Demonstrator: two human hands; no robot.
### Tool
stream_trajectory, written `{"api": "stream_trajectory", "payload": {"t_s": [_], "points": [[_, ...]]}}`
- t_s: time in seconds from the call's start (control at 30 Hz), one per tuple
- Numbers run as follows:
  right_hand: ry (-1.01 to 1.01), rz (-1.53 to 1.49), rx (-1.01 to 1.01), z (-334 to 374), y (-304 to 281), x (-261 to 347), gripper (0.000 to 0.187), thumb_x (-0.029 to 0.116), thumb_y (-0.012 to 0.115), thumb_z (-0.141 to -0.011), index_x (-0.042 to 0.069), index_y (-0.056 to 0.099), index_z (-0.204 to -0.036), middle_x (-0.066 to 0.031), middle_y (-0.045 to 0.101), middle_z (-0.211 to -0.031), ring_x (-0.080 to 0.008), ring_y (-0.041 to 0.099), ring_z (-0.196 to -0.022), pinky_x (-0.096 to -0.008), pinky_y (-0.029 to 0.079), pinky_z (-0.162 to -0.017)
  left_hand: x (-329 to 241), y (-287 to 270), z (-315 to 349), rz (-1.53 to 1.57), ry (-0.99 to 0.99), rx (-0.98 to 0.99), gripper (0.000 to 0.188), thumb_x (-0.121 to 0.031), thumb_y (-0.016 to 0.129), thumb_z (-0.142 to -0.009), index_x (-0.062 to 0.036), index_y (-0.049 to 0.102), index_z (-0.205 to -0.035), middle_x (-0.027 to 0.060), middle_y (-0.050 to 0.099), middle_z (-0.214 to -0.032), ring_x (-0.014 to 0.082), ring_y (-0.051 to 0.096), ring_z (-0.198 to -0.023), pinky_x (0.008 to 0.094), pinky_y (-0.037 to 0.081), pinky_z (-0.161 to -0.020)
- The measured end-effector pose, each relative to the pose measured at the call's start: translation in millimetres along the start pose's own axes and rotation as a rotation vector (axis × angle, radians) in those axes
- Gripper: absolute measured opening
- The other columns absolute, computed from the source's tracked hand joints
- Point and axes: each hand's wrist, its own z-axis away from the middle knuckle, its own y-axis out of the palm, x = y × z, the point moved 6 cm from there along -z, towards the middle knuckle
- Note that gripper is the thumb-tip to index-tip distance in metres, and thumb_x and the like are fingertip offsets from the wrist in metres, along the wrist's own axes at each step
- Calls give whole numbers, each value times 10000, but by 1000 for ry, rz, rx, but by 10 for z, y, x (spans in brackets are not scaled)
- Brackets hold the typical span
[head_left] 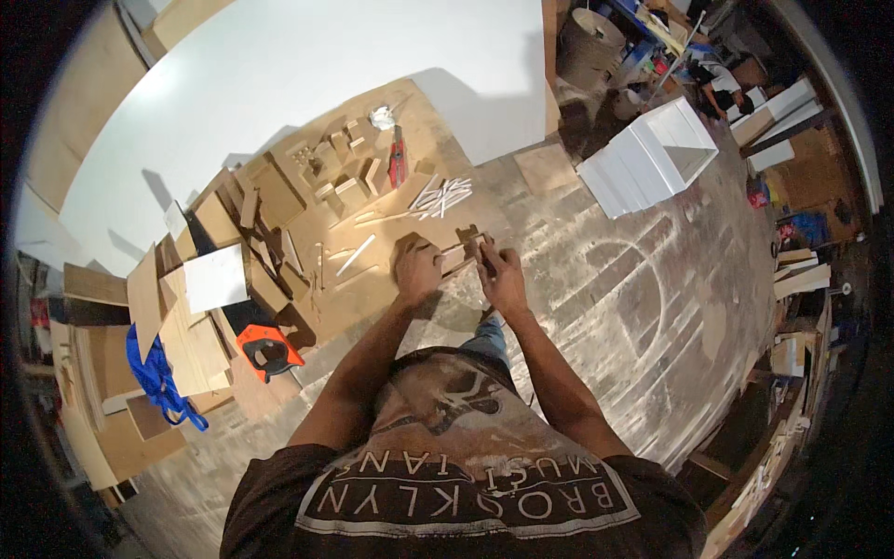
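My left hand has its fingers curled at the left end of a small wooden piece near the edge of a brown board. At the other end, my right hand pinches the piece close to a notched bit of wood. Fingers partly hide where the parts meet, so I cannot tell whether they are joined. Just beyond my hands lies a loose pile of thin white strips. One separate white strip rests left of my left hand. A red cutter and several small wooden blocks sit farther back.
Wood offcuts and a white square sheet are heaped at the left. An orange saw-like handle and blue strap lie nearer. A white box stands on the floor at right; another person is far beyond.
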Motion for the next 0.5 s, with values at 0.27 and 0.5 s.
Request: {"api": "stream_trajectory", "payload": {"t_s": [0.27, 0.5], "points": [[-26, 169, 223, -257, 255, 130, 591, 102, 660, -877, 143, 527, -1452, -172, 569, -1366, -406, 515, -1197, -529, 451, -1030, 246, 64, 48, 24, 134, 23, 118, -120, 685, -809, -34, 747, -861, 162, 705, -942, 374, 655, -956, 474, 504, -895], [-121, 132, 206, -244, 330, 205, 576, 69, 598, -900, 160, 545, -1465, -275, 569, -1317, -447, 536, -1131, -532, 467, -988, 431, 298, 138, 62, 60, 118, 289, -335, 651, -802, -61, 634, -716, 147, 643, -779, 374, 592, -852, 453, 471, -780]]}}
